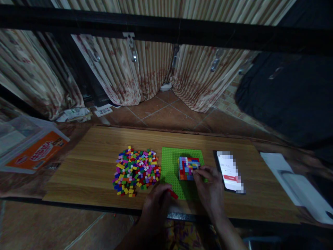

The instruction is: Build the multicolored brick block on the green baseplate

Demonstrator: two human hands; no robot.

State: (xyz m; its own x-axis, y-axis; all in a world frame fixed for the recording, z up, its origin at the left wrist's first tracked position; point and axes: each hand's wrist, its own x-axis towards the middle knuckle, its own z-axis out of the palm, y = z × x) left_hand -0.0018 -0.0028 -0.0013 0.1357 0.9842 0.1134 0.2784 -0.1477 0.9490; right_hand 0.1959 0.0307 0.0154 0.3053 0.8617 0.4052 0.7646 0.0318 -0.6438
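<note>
A green baseplate [169, 163] lies on the wooden table, and a block of many-coloured toy bricks [185, 168] stands on its right half. My right hand [209, 185] reaches over the block's right side, thumb and fingertips pressed together against its top; whether a brick is between them is hidden. At the plate's front left edge, my left hand [157, 199] is closed around a red toy brick [172, 193], whose end sticks out past the fingers. Left of the plate spreads a pile of loose coloured bricks [136, 170].
A phone [227, 170] with a lit screen lies right of the plate. White flat items [304, 187] are at the table's right end. A clear plastic box with an orange label [37, 152] stands at the left. Striped curtains [153, 66] hang beyond the table [85, 166].
</note>
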